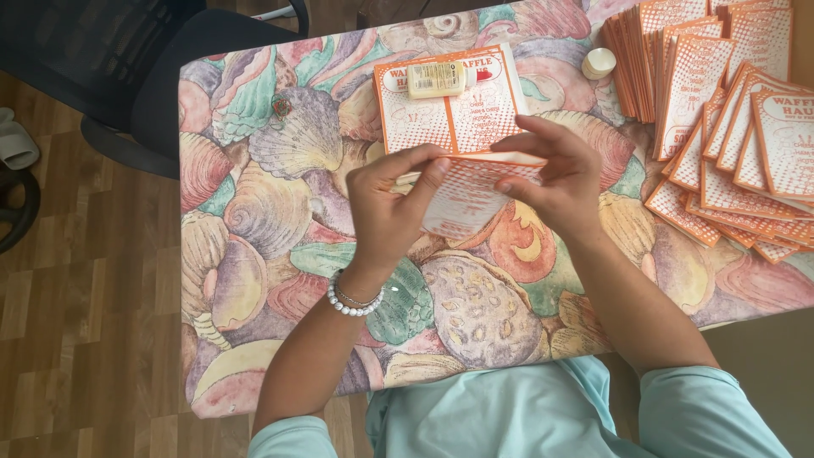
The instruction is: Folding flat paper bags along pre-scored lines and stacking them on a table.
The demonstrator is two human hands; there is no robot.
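Where the head view looks straight down, both hands meet above the middle of the table: the left hand [386,208], a white bead bracelet [354,301] at its wrist, pinches the near left edge of an orange-and-white printed paper bag [471,195] between thumb and fingers, and the right hand [560,174] closes its fingertips on the bag's upper right edge, so both hands grip the same item, held just above the table and tilted toward the camera. Item behind the hands: one flat bag of the same print [449,106] lying on the cloth, with a small pale yellow glue bottle [437,78] laid on its side across the top; its contents cannot be told. Item to the right of that: a small round white cap [599,63], standing apart from the bottle. Item at far right: a large fanned stack of matching orange-and-white bags [729,110], overlapping in several rows up to the table's edge. Surface: a table covered by a cloth printed with large seashells [254,212] in pink, green, purple and tan. Surroundings: brown wood-plank floor [76,280] at left, a black chair [127,51] at upper left, a pale slipper [15,144] beside it. Lower edge: pale turquoise sleeves and shirt [509,416].
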